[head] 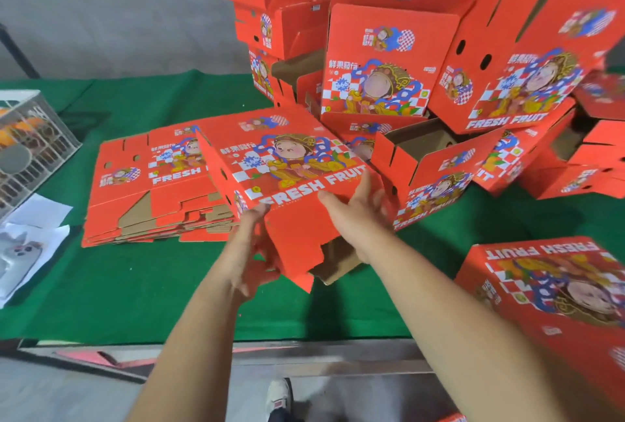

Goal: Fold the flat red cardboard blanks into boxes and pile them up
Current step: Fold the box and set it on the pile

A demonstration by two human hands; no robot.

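Note:
I hold a red "FRESH FRUIT" box (287,164) above the green table, printed face up, its near bottom flaps hanging loose with brown cardboard showing. My left hand (252,245) grips the near left corner and lower flap. My right hand (358,208) presses flat, fingers straight, against the box's near right side. A stack of flat red blanks (145,191) lies on the table to the left. Folded boxes (389,60) are piled high behind and to the right.
The green-covered table (152,286) ends at a metal front edge. A white wire crate (30,137) and papers (30,245) sit at the far left. Another red box (554,289) lies at the near right. My shoe (279,394) shows on the floor below.

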